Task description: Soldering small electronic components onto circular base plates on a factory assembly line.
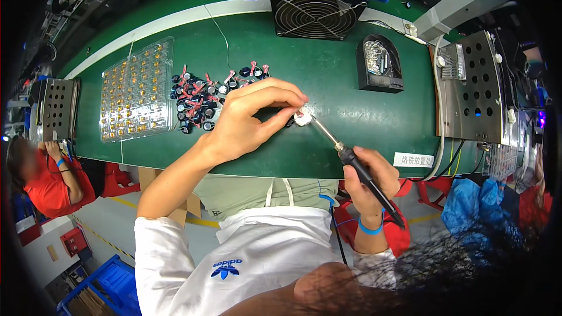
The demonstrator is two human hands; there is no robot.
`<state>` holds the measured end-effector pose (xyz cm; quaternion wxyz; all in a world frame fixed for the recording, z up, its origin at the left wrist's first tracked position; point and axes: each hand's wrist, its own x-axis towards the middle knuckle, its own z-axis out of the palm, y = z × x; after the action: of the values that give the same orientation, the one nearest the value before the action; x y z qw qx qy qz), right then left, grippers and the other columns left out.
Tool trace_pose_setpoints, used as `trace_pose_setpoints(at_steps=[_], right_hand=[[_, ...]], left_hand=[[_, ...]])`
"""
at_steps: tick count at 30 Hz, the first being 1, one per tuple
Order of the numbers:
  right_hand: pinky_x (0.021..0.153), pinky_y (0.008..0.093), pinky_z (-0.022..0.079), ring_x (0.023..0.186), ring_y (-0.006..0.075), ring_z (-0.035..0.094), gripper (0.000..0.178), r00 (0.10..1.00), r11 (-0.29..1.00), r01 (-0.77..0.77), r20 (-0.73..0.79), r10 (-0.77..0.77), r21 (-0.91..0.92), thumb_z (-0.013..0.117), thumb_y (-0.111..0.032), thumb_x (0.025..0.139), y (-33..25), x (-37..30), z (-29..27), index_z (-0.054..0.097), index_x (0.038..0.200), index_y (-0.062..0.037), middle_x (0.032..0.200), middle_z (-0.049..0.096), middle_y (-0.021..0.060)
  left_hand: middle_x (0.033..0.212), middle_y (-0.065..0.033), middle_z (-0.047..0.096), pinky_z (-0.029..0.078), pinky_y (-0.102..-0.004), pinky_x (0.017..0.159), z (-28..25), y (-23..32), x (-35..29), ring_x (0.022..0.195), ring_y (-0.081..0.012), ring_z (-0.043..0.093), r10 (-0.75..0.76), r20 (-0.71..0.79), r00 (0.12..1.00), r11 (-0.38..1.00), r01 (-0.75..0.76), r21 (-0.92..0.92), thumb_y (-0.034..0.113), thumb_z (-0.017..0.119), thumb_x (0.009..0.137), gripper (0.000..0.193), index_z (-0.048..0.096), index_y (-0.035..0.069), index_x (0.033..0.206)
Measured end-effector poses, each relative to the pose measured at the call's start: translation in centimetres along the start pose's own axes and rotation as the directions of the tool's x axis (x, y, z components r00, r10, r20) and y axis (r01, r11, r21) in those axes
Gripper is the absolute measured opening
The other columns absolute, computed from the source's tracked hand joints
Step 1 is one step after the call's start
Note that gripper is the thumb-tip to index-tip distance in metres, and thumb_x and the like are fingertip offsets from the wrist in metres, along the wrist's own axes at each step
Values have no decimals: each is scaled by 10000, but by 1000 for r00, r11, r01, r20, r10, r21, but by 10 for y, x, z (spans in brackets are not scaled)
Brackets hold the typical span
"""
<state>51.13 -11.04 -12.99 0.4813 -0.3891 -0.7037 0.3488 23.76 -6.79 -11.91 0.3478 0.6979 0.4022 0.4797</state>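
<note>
Round white part point(302, 118)—small, disc-like, reddish patch near centre, finer detail too small to resolve. Located over green workbench point(328, 85), toward near edge, right of heaped dark round components with red leads point(195, 98). Left hand point(243, 117): thumb and forefinger pinching part's edge. Right hand point(366, 200): fingers wrapped around black-handled soldering iron point(358, 167)—slanted, metal tip at part's right side.
</note>
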Motion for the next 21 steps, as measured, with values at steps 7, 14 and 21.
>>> trace_pose_setpoints(at_steps=[7,14,21], right_hand=[[573,337,553,655,297,719,358,960,957,278,-19,-280,-84,833,5,745,10,1,11,699,1066,89,881,742,215],[576,330,556,671,302,727,383,950,945,311,19,-311,-101,836,20,704,10,3,13,708,1062,66,926,753,214],[650,353,595,745,329,751,372,953,943,299,104,-286,-146,819,-18,792,8,3,9,673,1128,51,928,744,247]], left_hand=[[1155,-163,713,633,-333,932,-7,7,5,1085,-253,734,38,104,994,995,-47,85,-171,670,889,239,719,-55,1092],[1185,-162,707,636,-344,939,-4,6,1,1081,-252,737,9,63,998,999,-12,43,-161,682,891,322,698,-44,1190],[1187,-162,707,638,-344,937,-2,5,3,1073,-254,741,22,53,998,999,-25,47,-159,689,885,350,686,-39,1215]])
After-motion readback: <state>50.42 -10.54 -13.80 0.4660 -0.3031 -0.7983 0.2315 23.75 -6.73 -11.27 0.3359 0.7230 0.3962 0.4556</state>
